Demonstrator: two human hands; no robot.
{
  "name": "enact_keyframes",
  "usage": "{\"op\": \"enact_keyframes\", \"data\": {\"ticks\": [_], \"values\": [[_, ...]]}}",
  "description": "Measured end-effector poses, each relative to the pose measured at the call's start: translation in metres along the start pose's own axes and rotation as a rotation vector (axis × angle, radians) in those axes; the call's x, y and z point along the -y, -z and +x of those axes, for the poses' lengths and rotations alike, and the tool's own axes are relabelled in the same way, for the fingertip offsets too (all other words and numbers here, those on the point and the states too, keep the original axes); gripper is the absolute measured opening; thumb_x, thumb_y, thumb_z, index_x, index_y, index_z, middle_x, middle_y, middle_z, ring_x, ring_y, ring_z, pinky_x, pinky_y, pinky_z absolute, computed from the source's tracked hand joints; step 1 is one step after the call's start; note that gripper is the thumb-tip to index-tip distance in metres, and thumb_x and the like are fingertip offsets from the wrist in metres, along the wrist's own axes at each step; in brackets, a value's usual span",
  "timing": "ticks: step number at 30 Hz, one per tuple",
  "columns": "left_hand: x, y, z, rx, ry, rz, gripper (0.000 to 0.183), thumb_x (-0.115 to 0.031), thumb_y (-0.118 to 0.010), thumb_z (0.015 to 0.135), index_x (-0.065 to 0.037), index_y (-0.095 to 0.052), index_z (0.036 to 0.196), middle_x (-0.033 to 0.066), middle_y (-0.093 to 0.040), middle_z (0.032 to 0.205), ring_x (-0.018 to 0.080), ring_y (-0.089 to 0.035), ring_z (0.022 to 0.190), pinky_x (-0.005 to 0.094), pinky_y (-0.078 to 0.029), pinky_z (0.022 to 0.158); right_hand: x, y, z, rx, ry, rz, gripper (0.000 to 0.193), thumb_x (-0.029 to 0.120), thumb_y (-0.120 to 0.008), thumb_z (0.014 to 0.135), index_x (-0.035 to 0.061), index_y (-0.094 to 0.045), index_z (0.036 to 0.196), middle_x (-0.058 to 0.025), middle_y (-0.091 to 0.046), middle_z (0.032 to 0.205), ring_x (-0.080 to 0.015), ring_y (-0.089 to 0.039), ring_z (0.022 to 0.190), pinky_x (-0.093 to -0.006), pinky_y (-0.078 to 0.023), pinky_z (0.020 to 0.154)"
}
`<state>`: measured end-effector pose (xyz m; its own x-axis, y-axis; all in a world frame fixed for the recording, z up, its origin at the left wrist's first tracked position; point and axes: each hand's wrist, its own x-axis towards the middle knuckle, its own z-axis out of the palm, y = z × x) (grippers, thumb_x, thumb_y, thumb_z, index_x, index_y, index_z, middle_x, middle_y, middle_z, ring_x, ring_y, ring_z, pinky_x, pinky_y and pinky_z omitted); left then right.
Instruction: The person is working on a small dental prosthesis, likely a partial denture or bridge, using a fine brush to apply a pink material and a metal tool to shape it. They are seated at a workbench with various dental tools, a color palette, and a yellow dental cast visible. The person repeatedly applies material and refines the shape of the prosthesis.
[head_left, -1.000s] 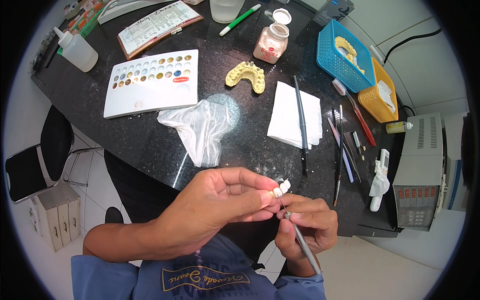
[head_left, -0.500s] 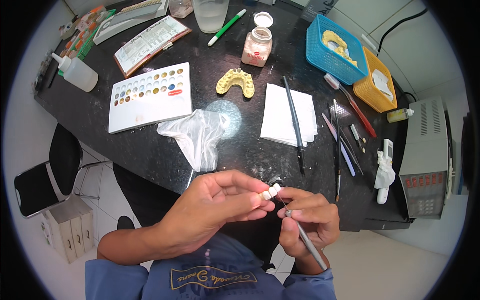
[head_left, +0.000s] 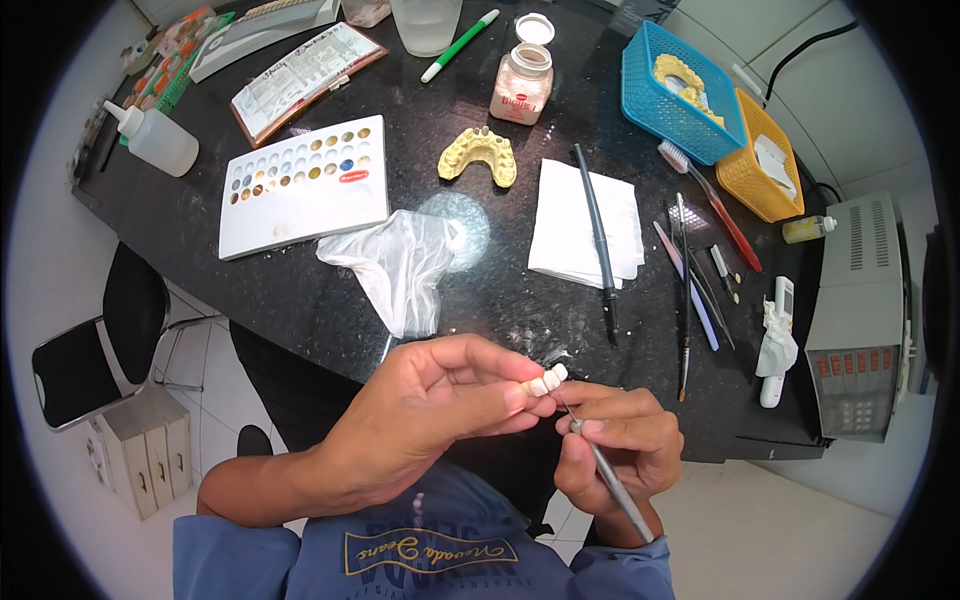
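Note:
Between thumb and fingers, my left hand pinches a small dental bridge, a short row of white tooth crowns. My right hand grips a slim metal dental instrument like a pen, its thin tip angled up at the bridge. Whether the tip touches the crowns I cannot tell. Both hands are close together in front of the table's near edge. Farther back on the black table lies a yellow dental cast, a horseshoe-shaped arch of teeth.
A white shade palette and a crumpled plastic bag lie left. Folded white paper bears a dark pen-like tool. Brushes, a red toothbrush, blue basket and yellow basket stand right. A powder jar is behind.
The view has shifted slightly, so the table things sit a little to the right. Both hands keep their grips, with the bridge and the instrument almost in the same place.

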<state>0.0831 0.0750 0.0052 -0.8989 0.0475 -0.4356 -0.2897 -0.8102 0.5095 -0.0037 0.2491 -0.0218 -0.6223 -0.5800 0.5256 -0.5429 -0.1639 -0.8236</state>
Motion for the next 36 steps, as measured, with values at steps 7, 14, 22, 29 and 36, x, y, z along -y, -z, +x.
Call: {"op": "enact_keyframes", "data": {"ticks": [7,14,22,29,36], "values": [[-0.0003,-0.0011,0.0005,0.006,-0.003,-0.005,0.021,-0.005,-0.060,0.092,0.004,-0.058,0.110,0.0167,-0.062,0.112,0.0197,-0.062,0.106,0.0294,-0.052,0.094,0.0045,0.0016,0.0009,0.057,-0.046,-0.023,0.021,0.002,-0.063,0.085,0.0033,-0.047,0.099,-0.0123,-0.057,0.080,-0.0172,-0.064,0.070,-0.0436,-0.058,0.080],[0.0006,-0.0042,0.0012,-0.030,-0.021,-0.002,0.019,-0.003,-0.059,0.091,0.005,-0.057,0.108,0.0200,-0.063,0.109,0.0220,-0.065,0.101,0.0301,-0.055,0.091,-0.0011,-0.0023,0.0032,-0.041,0.017,0.004,0.021,-0.001,-0.070,0.077,0.0002,-0.054,0.091,-0.0190,-0.067,0.078,-0.0273,-0.072,0.079,-0.0310,-0.060,0.065],[0.0003,-0.0037,0.0014,-0.043,-0.005,0.011,0.019,-0.003,-0.060,0.091,0.005,-0.057,0.108,0.0208,-0.063,0.110,0.0223,-0.065,0.101,0.0296,-0.055,0.091,-0.0020,-0.0007,0.0014,-0.034,0.012,-0.004,0.022,-0.002,-0.070,0.076,-0.0007,-0.054,0.092,-0.0198,-0.067,0.079,-0.0277,-0.072,0.078,-0.0302,-0.059,0.064],[-0.0013,-0.0053,0.0011,-0.037,0.007,0.005,0.020,-0.003,-0.060,0.091,0.005,-0.057,0.108,0.0208,-0.063,0.110,0.0227,-0.065,0.102,0.0295,-0.054,0.091,-0.0010,-0.0012,0.0006,-0.061,0.010,0.034,0.023,-0.004,-0.070,0.074,-0.0014,-0.055,0.092,-0.0203,-0.067,0.079,-0.0286,-0.072,0.078,-0.0311,-0.059,0.065],[-0.0009,-0.0057,0.0010,-0.040,0.001,0.001,0.020,-0.004,-0.059,0.091,0.005,-0.057,0.109,0.0194,-0.063,0.108,0.0220,-0.065,0.101,0.0296,-0.055,0.090,-0.0024,-0.0019,0.0004,-0.065,0.014,0.032,0.023,-0.004,-0.070,0.075,-0.0015,-0.055,0.092,-0.0200,-0.067,0.079,-0.0288,-0.071,0.079,-0.0315,-0.060,0.065]]}}
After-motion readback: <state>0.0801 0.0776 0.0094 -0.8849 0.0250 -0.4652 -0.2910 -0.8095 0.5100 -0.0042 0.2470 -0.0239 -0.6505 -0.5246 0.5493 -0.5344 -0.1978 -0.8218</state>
